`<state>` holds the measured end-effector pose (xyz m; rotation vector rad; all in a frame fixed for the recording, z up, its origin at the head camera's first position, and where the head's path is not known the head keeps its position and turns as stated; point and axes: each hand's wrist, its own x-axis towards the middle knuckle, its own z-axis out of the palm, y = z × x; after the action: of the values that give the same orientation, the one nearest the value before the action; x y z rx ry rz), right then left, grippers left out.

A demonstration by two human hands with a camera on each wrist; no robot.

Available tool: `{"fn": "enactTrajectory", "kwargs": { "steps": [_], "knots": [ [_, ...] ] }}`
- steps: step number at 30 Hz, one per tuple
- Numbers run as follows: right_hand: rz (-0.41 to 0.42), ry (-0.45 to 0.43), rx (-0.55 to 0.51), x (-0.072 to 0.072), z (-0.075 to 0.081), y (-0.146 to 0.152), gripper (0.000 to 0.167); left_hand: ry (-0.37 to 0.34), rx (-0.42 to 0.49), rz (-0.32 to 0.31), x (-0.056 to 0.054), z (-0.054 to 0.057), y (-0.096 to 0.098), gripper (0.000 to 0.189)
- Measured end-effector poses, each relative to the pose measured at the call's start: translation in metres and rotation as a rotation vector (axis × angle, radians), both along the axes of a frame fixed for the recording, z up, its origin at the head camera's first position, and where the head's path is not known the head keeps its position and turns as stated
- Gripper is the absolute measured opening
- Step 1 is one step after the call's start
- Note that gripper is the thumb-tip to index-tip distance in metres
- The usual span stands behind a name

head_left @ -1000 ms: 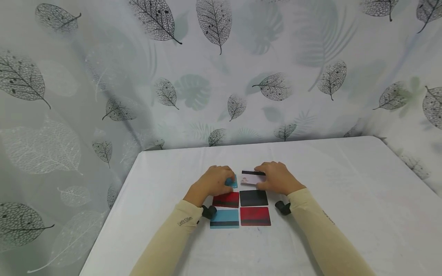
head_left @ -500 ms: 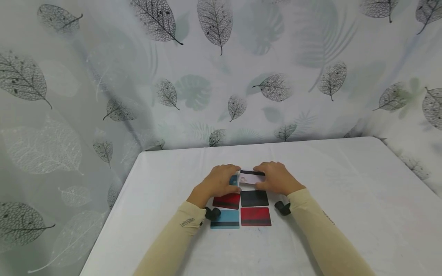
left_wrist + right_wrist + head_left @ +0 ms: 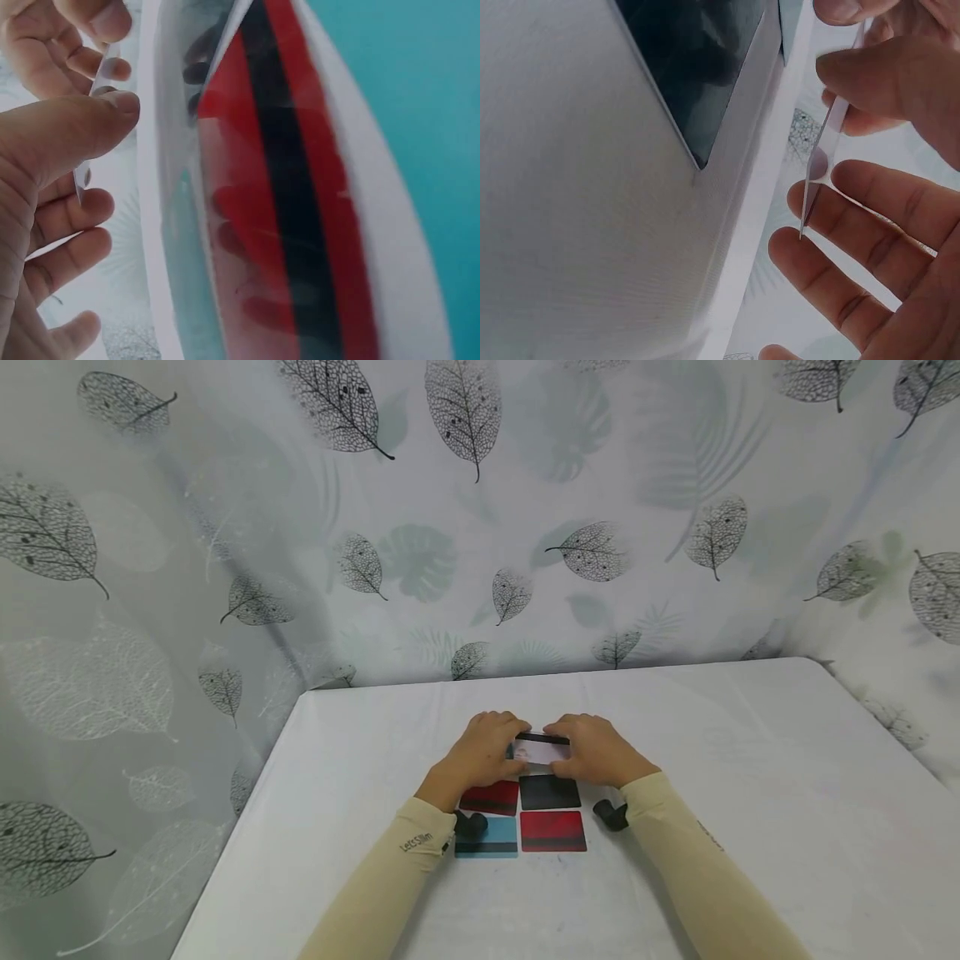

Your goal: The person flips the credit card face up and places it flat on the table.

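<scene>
In the head view a pale card (image 3: 542, 752) with a dark stripe along its top edge is held between both hands. My left hand (image 3: 483, 750) pinches its left end with thumb and fingers. My right hand (image 3: 602, 750) grips the right end the same way. The left wrist view shows the card edge-on (image 3: 80, 184), with the thumb in front and fingers behind. The right wrist view also has the tilted card (image 3: 817, 165) between thumb and fingers. A sliver of a blue card (image 3: 511, 751) shows beside the left fingers, the rest hidden by that hand.
Nearer the body, cards lie in two rows on the white table (image 3: 750, 793): a red card (image 3: 491, 797) beside a black card (image 3: 550, 792), then a striped blue card (image 3: 497, 847) beside another red card (image 3: 553, 832). A leaf-print curtain (image 3: 420, 468) stands behind.
The left hand has moved right from over the blue card to the pale card's left end and now pinches it. The right hand and pale card have shifted slightly left.
</scene>
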<state>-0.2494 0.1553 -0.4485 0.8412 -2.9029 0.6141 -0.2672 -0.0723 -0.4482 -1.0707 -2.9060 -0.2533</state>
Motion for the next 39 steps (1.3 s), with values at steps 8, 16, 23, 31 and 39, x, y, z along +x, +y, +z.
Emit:
{"fn": "enactTrajectory", "kwargs": {
  "steps": [8,16,23,31,39],
  "knots": [
    [-0.002,-0.003,-0.022,0.0025,-0.0001,-0.0014,0.055,0.003,0.088,-0.056,-0.0001,0.0081,-0.0015,0.057],
    [-0.033,-0.073,-0.099,0.0040,-0.0019,-0.0017,0.057,-0.096,0.248,-0.079,-0.0014,0.0087,-0.0019,0.064],
    [-0.066,-0.116,-0.207,0.0061,-0.0016,-0.0013,0.056,-0.217,0.396,-0.041,-0.0017,0.0094,-0.0021,0.070],
    [-0.079,-0.087,-0.263,0.0076,-0.0058,-0.0010,0.054,-0.309,0.467,-0.024,-0.0015,0.0074,-0.0027,0.074],
    [-0.052,-0.087,-0.329,0.0074,-0.0095,0.0011,0.053,-0.362,0.507,-0.038,-0.0014,0.0049,-0.0015,0.068]
  ]
}}
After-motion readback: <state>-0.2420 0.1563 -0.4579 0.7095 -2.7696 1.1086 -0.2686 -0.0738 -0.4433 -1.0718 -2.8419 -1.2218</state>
